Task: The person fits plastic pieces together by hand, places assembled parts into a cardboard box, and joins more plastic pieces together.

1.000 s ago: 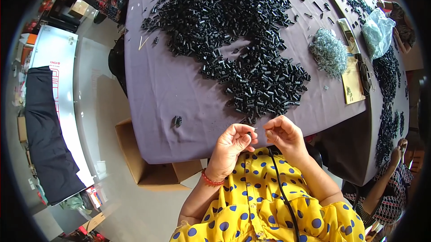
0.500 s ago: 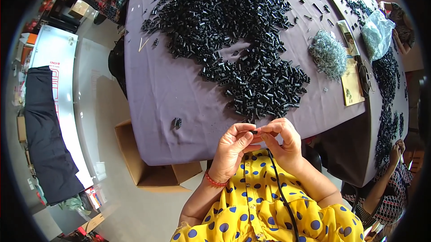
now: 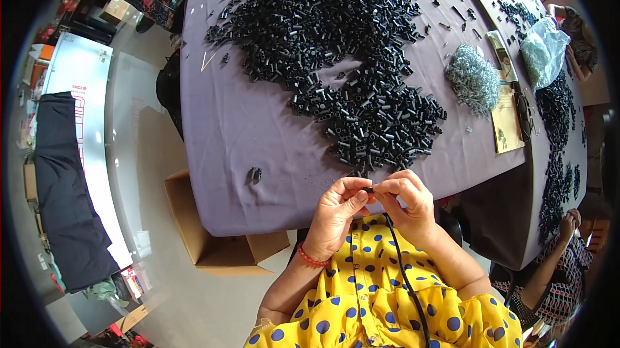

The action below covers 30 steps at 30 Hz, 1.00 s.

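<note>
My left hand (image 3: 337, 212) pinches a small black plastic part (image 3: 368, 190) between thumb and forefinger at the table's near edge. The fingertips of my right hand (image 3: 408, 201) close at the other end of that part; whether they also hold a second tiny piece is hidden. Just beyond my hands spreads a big heap of black plastic parts (image 3: 374, 122), many of them short and tube-shaped. A few of the same black parts (image 3: 256, 175) lie apart on the cloth to the left.
A purple cloth covers the table (image 3: 232, 141). At the right lie a pile of small clear pieces (image 3: 473, 80), a yellow booklet (image 3: 509, 119) and glasses (image 3: 524, 112). An open cardboard box (image 3: 187, 219) stands below the left edge. Other people sit around the tables.
Both hands stay in nearly the same place. The fingers have shifted slightly around the black part, and my right fingertips have drawn a little closer together.
</note>
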Tool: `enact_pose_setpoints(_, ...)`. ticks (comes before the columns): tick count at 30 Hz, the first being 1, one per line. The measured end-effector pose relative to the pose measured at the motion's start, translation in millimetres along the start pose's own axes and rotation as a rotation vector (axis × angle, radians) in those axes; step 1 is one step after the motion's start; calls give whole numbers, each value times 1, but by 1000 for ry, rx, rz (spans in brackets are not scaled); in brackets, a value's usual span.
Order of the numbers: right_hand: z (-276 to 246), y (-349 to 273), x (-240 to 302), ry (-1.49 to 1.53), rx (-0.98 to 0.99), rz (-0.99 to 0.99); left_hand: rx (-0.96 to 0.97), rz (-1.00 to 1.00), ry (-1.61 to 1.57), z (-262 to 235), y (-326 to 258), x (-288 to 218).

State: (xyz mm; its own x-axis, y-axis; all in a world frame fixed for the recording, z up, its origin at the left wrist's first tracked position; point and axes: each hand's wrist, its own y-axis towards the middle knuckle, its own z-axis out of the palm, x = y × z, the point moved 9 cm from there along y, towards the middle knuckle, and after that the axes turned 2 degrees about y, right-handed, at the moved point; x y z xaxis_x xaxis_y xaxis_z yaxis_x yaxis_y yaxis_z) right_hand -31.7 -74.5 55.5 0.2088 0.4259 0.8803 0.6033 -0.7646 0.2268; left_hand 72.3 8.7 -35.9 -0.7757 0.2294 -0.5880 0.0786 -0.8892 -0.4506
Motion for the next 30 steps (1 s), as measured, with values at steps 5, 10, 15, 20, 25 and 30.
enact_pose_setpoints(5, 2, -3, -4, -2, 18, -8, 29, -13, -40, 2, 2, 3)
enact_pose_setpoints(10, -2, 2, 2, 21, -5, 29, 57, -39, -140, 2, 3, 6)
enact_pose_setpoints(15, -3, -2, -2, -6, -16, -4, 46, -43, -128, 2, 2, 7)
enact_pose_setpoints(20, -1, 0, 8, -83, 12, -112, 42, -38, -61, -1, -4, 1)
enact_pose_setpoints(25, 1, 18, -13, -87, -28, 24, -86, 20, 94, -23, -17, -10)
enact_pose_setpoints(30, 33, 40, -4, -349, 79, -203, -130, 64, 128, -34, -20, -15)
